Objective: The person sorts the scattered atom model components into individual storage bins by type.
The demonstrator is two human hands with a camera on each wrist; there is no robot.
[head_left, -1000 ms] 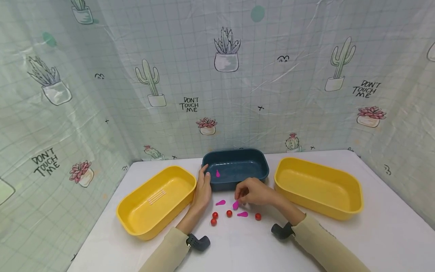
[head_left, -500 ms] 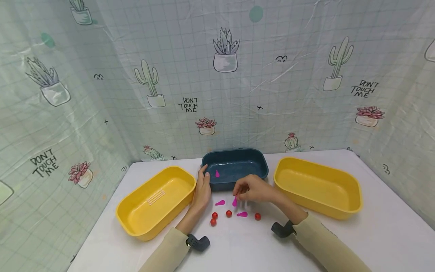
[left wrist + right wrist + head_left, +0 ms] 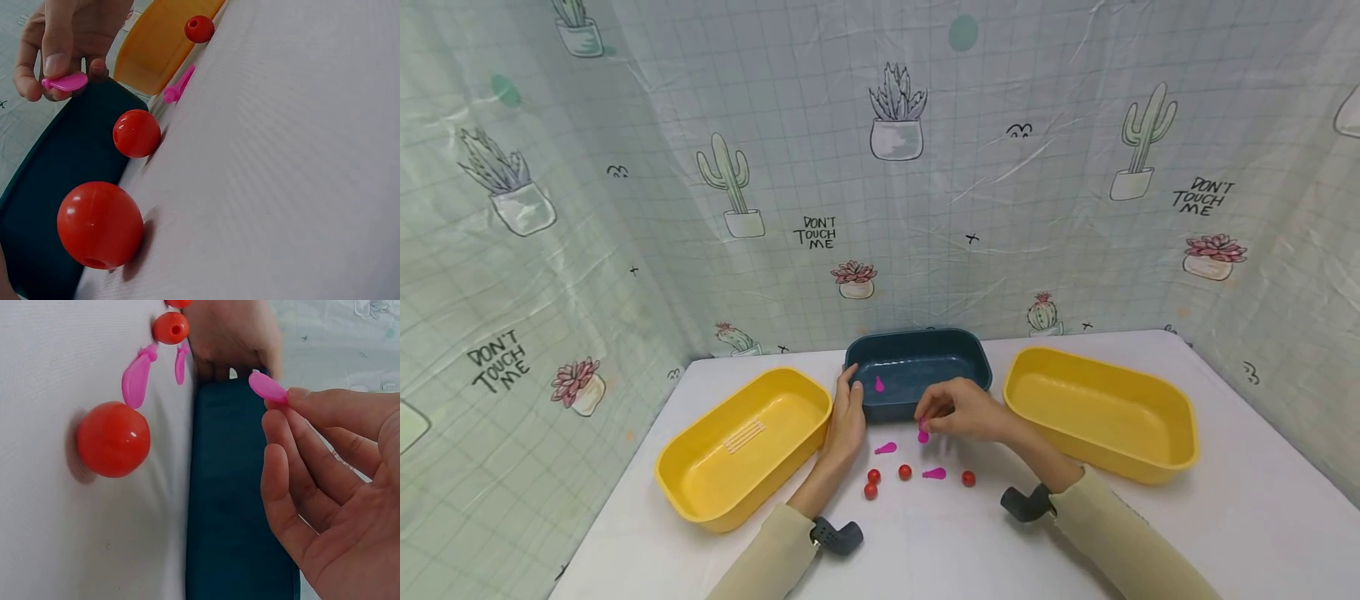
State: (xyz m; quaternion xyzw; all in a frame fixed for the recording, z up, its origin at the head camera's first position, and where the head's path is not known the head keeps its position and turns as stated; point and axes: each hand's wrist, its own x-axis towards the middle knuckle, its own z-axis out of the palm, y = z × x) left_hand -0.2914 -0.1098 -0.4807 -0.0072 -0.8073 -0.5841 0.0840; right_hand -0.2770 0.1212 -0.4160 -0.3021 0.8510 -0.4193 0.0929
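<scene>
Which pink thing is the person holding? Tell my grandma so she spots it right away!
Find the dark blue bin between two yellow bins on the white table. Near its front wall is the person's right hand, pinching a small pink piece. Only this pink piece is held: two others lie on the table and one lies in the blue bin.

A small, bright-pink plastic bulb-shaped piece (image 3: 267, 387), rounded at one end and narrow at the other, is pinched in the right hand (image 3: 962, 410), off the table before the bin's near wall. The dark-blue oblong bin (image 3: 936, 379) stands upright, rounded-cornered, a similar pink piece (image 3: 879, 384) lying inside toward its left end.
</scene>
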